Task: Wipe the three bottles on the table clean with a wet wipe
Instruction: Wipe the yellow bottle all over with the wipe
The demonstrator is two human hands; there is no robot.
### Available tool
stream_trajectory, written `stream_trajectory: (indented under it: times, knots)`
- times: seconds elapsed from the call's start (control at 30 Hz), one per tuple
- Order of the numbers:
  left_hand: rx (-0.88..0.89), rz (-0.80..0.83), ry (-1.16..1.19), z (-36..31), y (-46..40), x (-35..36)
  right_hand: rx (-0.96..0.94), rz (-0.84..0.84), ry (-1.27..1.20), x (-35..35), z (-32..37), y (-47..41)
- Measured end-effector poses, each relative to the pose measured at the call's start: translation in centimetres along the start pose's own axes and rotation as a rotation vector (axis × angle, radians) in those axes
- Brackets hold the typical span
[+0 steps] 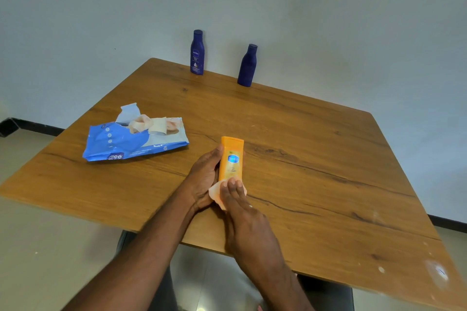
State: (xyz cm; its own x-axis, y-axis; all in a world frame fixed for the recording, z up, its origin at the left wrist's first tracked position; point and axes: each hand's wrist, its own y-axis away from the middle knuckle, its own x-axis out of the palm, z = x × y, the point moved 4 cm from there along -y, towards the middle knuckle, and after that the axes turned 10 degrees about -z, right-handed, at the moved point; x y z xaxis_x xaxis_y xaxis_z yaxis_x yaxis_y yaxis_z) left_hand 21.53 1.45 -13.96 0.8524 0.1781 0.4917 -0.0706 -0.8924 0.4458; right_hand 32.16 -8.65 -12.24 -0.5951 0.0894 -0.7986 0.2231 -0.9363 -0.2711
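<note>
An orange bottle (pixel 231 159) stands near the middle of the wooden table (pixel 316 159). My left hand (pixel 206 176) grips it from the left side, thumb against its upper part. My right hand (pixel 238 203) presses a white wet wipe (pixel 216 193) against the bottle's lower front with straight fingers. Two dark blue bottles stand upright at the table's far edge: a labelled one (pixel 197 52) on the left and a plain one (pixel 247 66) to its right.
A blue pack of wet wipes (pixel 134 140) lies at the left of the table, its flap open and a wipe sticking out. A pale wall rises behind the table. A dark seat shows below the table's near edge.
</note>
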Motion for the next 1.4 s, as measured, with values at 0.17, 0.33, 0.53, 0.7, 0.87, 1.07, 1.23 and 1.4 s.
stream_trajectory:
  times: [0.17,0.33,0.53,0.7,0.87,1.07,1.23,1.4]
  knots:
    - [0.018,-0.035,0.008,0.3,-0.1,0.0,0.547,-0.063,-0.924,-3.6,-1.7,-0.2]
    - [-0.005,-0.011,0.016,0.7,-0.2,-0.3,0.819,-0.322,-1.615,-6.2,-2.4,-3.6]
    - [0.044,-0.017,0.072,0.4,0.1,0.0,0.294,-0.481,-0.448,-4.9,-1.2,-7.6]
    - [-0.01,0.046,0.211,0.2,-0.1,0.3,0.141,-0.24,-0.238,-1.2,-0.7,-5.7]
    - [0.001,-0.009,0.077,0.2,-0.5,-0.1,0.181,-0.177,-0.262,-0.8,-1.1,-1.3]
    - [0.067,-0.026,0.067,0.2,-0.4,0.1,0.588,-0.188,-0.829,-4.2,-2.7,0.0]
    - [0.092,0.001,0.168,0.0,-0.4,0.1,0.854,-0.43,-1.178,-3.9,-3.8,-0.7]
    - [0.149,0.004,0.066,0.0,0.0,0.3,0.505,-0.379,-0.532,-3.3,-1.1,-1.8]
